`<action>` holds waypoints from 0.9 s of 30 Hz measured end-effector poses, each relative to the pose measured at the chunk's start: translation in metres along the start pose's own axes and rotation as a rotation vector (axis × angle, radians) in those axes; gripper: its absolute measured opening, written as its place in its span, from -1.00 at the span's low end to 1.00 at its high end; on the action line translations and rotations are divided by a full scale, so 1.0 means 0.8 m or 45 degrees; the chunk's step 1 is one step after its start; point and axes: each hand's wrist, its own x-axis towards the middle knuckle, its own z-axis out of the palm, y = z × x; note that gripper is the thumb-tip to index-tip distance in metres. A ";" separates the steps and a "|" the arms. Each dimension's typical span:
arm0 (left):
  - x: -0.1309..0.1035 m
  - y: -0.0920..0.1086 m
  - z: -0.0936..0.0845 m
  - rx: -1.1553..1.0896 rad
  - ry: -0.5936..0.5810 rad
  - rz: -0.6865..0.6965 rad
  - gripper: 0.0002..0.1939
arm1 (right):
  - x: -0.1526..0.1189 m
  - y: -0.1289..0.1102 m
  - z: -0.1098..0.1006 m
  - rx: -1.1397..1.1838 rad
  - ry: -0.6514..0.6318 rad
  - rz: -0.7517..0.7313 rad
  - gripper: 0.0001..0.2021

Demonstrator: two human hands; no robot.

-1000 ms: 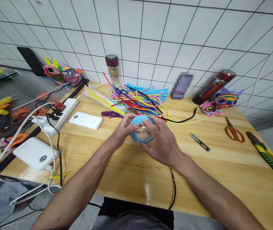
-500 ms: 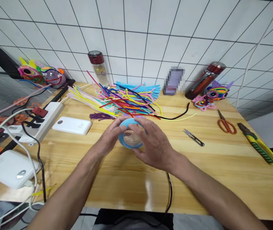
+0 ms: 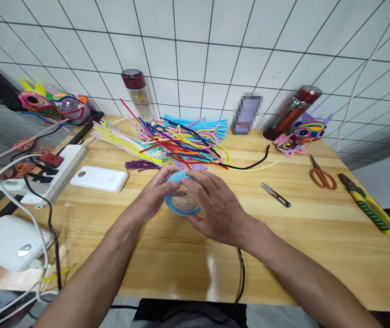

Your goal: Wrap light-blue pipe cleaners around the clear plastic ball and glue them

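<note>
Between both hands, over the middle of the table, is a clear round plastic ball (image 3: 185, 203) with light-blue pipe cleaner wound around it in several rows. My left hand (image 3: 155, 193) grips its left side, the thumb pressing on the blue rows. From the right, my right hand (image 3: 217, 205) curls over the ball, fingers on top and thumb underneath. Just beyond lie purple pipe-cleaner pieces (image 3: 200, 166) and a dark purple tassel-like bundle (image 3: 143, 166). A pile of mixed-colour pipe cleaners (image 3: 181, 141) spreads behind them.
Thread snips (image 3: 277, 195), orange-handled scissors (image 3: 322, 176) and pliers (image 3: 369, 205) lie at right. A glass bottle (image 3: 140, 95), a red flask (image 3: 293, 111) and a decorated ball figure (image 3: 309, 131) stand at the back. Leftward are a power strip (image 3: 59, 171), power banks (image 3: 99, 178) and cables.
The view has shifted slightly. Both hands still hold the ball, which appears a little further left and tilted slightly; the right fingers have shifted a bit along the blue rows.
</note>
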 end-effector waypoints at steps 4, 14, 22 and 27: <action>-0.001 0.001 0.002 -0.023 0.020 -0.036 -0.43 | 0.000 0.000 0.001 0.018 -0.008 -0.002 -0.17; -0.001 0.004 0.011 -0.082 -0.025 -0.076 -0.43 | 0.000 0.001 0.001 0.010 -0.035 -0.029 -0.17; 0.003 0.005 0.013 -0.024 -0.057 -0.028 -0.46 | -0.001 0.007 0.005 0.001 -0.017 -0.025 -0.14; 0.002 -0.004 0.005 0.013 -0.097 -0.047 -0.50 | 0.001 0.005 0.002 -0.022 -0.012 -0.053 -0.16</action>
